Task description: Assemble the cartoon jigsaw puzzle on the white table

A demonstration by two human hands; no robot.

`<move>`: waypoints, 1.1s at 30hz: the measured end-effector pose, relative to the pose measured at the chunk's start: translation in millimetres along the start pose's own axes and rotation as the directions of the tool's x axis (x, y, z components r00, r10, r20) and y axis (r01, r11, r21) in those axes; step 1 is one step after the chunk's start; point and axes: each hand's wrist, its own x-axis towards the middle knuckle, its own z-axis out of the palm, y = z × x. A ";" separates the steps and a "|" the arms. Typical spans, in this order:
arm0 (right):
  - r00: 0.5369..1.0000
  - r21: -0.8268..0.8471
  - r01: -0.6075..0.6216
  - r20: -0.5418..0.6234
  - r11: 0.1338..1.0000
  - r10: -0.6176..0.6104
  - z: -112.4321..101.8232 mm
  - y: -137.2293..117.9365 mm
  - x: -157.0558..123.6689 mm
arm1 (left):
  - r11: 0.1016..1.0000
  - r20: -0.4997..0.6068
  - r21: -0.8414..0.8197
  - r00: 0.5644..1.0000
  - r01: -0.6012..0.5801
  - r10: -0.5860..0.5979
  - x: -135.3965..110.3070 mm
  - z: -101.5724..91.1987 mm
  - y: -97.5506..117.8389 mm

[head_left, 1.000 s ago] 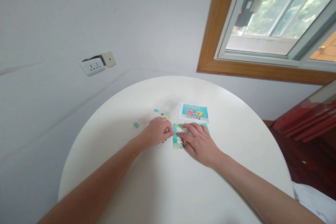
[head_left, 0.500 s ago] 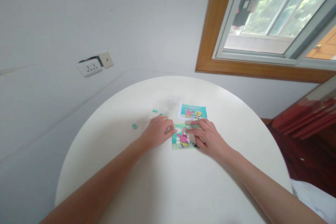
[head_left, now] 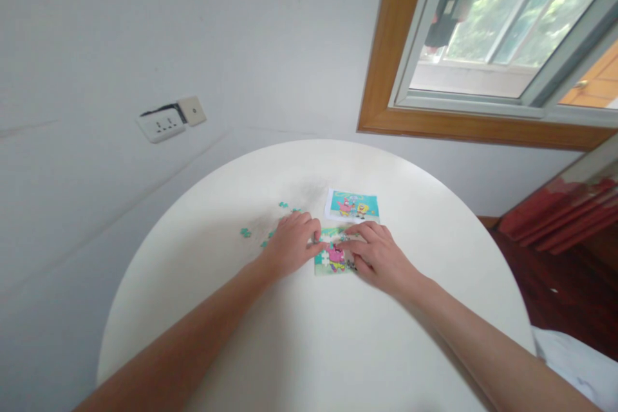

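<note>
A small cartoon jigsaw puzzle (head_left: 332,259), partly put together, lies near the middle of the round white table (head_left: 309,335). My left hand (head_left: 290,244) rests at its left edge with fingers curled, fingertips pressed on the top-left corner of the puzzle. My right hand (head_left: 375,256) lies over its right part, fingers bent and pinched at the upper edge; what sits under the fingertips is too small to name. Just behind the puzzle lies the reference picture card (head_left: 352,205). Loose teal pieces (head_left: 246,232) are scattered left of my left hand.
A wall socket (head_left: 161,123) is on the grey wall at the left. A wood-framed window (head_left: 487,58) fills the upper right. Dark red furniture (head_left: 555,219) stands beyond the table's right side, and white cloth (head_left: 574,367) shows at the lower right.
My right hand slid from covering the puzzle to its right side, uncovering the pink cartoon figure. My left hand moved slightly right, onto the puzzle's top-left corner.
</note>
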 end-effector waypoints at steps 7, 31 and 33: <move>1.000 -0.018 -0.004 0.009 1.000 0.004 1.0 0.7 -0.2 | 1.000 0.001 0.011 1.000 -0.005 0.005 0.5 -4.5 0.4; 1.000 0.039 0.018 -0.001 0.999 -0.018 4.6 2.2 -0.8 | 0.952 0.131 -0.279 0.987 0.127 -0.094 -20.9 -52.5 -81.2; 1.000 0.039 0.024 -0.010 0.999 -0.024 6.3 2.8 -1.4 | 0.953 0.177 -0.277 0.981 0.124 -0.076 -22.5 -52.1 -83.0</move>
